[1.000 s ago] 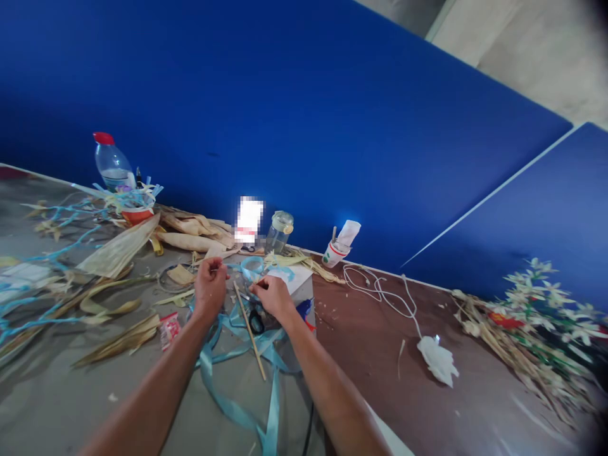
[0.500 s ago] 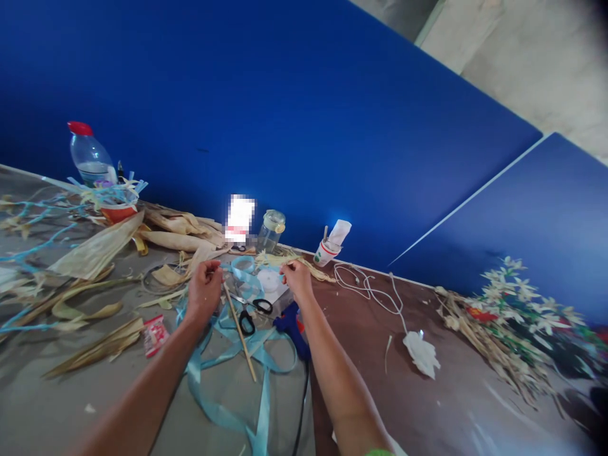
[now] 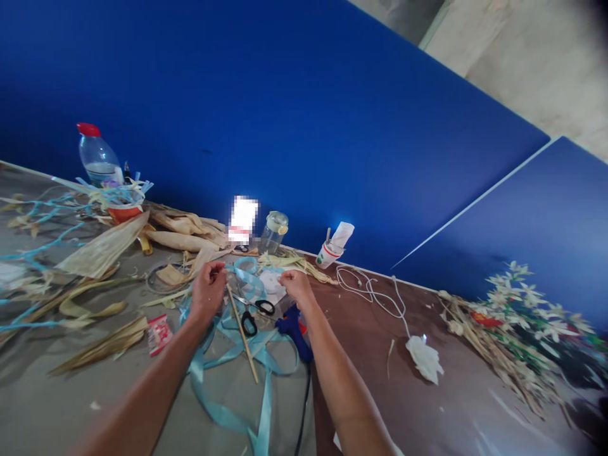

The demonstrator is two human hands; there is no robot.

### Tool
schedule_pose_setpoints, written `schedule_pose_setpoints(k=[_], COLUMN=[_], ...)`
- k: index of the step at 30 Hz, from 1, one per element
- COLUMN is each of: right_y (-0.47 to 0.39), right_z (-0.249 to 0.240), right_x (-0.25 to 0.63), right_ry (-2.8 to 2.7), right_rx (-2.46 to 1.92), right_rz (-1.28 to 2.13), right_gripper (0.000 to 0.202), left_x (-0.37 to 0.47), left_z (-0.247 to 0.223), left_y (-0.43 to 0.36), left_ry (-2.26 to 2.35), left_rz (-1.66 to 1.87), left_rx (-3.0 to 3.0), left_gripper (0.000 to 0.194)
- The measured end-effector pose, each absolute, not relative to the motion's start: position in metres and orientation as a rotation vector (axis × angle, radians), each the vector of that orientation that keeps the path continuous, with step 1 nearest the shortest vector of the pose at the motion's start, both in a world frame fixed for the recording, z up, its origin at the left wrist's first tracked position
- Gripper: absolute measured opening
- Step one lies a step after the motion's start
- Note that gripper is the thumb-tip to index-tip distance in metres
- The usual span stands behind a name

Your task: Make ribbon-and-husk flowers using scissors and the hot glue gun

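Note:
My left hand (image 3: 208, 292) is closed in a pinch above the middle of the table. Light blue ribbon (image 3: 247, 269) shows beside its fingertips, but what the fingers hold is too small to make out. Across from it, my right hand (image 3: 297, 288) also pinches, near a white round piece (image 3: 272, 283); its grip is unclear. Between the forearms lie black-handled scissors (image 3: 249, 323), a thin wooden stick (image 3: 243, 339) and long loops of ribbon. A blue glue gun (image 3: 295, 332) rests just below my right hand.
Dried corn husks (image 3: 102, 244) spread across the left, with a pink packet (image 3: 159, 334) nearby. Along the blue panel (image 3: 304, 126) stand a red-capped bottle (image 3: 98, 155), a lidded jar (image 3: 274, 234) and a paper cup (image 3: 329, 254). A white cable (image 3: 375, 294) and artificial flowers (image 3: 527, 307) lie right.
The whole view has shifted slightly, so things appear a little further right. Both hands stay raised and pinched; the right hand's fingers have turned a little lower.

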State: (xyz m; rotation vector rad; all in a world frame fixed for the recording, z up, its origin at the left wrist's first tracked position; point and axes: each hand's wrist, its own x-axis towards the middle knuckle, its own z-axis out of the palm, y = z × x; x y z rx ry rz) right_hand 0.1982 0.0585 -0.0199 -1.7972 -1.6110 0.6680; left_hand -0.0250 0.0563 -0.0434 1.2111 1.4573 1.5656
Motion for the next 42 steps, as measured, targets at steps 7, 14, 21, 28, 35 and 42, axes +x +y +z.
schedule_pose_setpoints(k=[7, 14, 21, 28, 35, 42], right_y=[0.033, 0.022, 0.058, 0.053, 0.037, 0.031], right_z=[0.002, 0.007, -0.008, -0.001, 0.01, 0.018], right_x=[0.178, 0.112, 0.088, 0.082, 0.103, 0.137], right_ry=[-1.613, -2.07, -2.08, -2.083, -2.081, -2.119], right_rx=[-1.748, -1.569, -1.744, -1.684, -1.641, -1.657], right_rz=[0.775, 0.79, 0.447, 0.525, 0.789, 0.76], right_gripper=[0.015, 0.022, 0.031, 0.029, 0.022, 0.019], left_x=[-0.028, -0.034, -0.037, -0.037, -0.034, -0.029], left_z=[-0.028, -0.027, -0.032, -0.021, -0.023, -0.018], left_y=[0.051, 0.053, 0.057, 0.055, 0.05, 0.045], left_ry=[1.457, 1.469, 1.369, 1.38, 1.437, 1.451], left_rz=[1.661, 1.794, 1.847, 1.928, 1.825, 1.763], left_rx=[1.127, 1.133, 1.053, 0.938, 1.015, 1.09], left_gripper=[0.019, 0.013, 0.011, 0.02, 0.027, 0.029])
